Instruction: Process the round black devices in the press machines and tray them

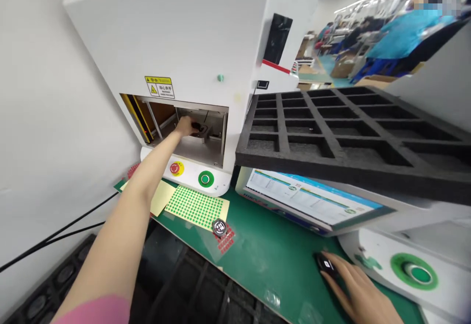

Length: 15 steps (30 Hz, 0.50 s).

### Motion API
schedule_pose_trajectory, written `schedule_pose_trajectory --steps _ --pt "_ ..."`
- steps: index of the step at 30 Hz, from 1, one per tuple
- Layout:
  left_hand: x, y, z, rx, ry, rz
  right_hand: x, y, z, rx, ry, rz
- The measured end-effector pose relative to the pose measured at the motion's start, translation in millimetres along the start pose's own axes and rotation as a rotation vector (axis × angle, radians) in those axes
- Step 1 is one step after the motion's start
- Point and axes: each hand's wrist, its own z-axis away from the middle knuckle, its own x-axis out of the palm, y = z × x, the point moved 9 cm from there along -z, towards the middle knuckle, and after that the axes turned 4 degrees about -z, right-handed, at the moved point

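My left hand (186,126) reaches into the opening of the white machine (176,35). Its fingers are closed at a small black piece (198,127) by the metal fixture; blur and distance hide what the piece is. Low on the right, my right hand (362,289) is over the green mat (265,260). Its fingers curl round a black watch (327,263) with a small white mark lit on its face. Another round watch (220,227), its dial lit, lies face up on the corner of a sheet of green dot stickers (198,207).
A black foam tray (287,160) with square compartments juts out above a monitor (305,199). A red emergency button (175,168) and a green button (206,179) line the machine's front. Another green button (419,274) is at right. Red stickers (226,241) lie on the mat. A person in blue (401,32) is behind.
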Motion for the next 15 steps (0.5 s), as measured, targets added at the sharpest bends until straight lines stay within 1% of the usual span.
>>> schedule_pose_trajectory --steps 3,6,11,15 --pt "15.2 -2.8 -21.6 0.008 -0.059 0.012 -1.6 -1.3 -3.6 -0.004 -0.028 0.011" --pt "22.4 -9.2 -31.8 0.006 -0.110 0.009 -1.7 -0.2 -5.8 0.012 -0.029 0.022" --pt "24.8 -11.6 -36.5 0.028 -0.194 -0.002 -1.7 -1.5 -7.7 0.009 -0.029 0.050" --pt "20.5 -9.0 -40.1 0.023 -0.209 -0.017 -2.5 -1.9 -7.0 0.004 -0.025 0.050"
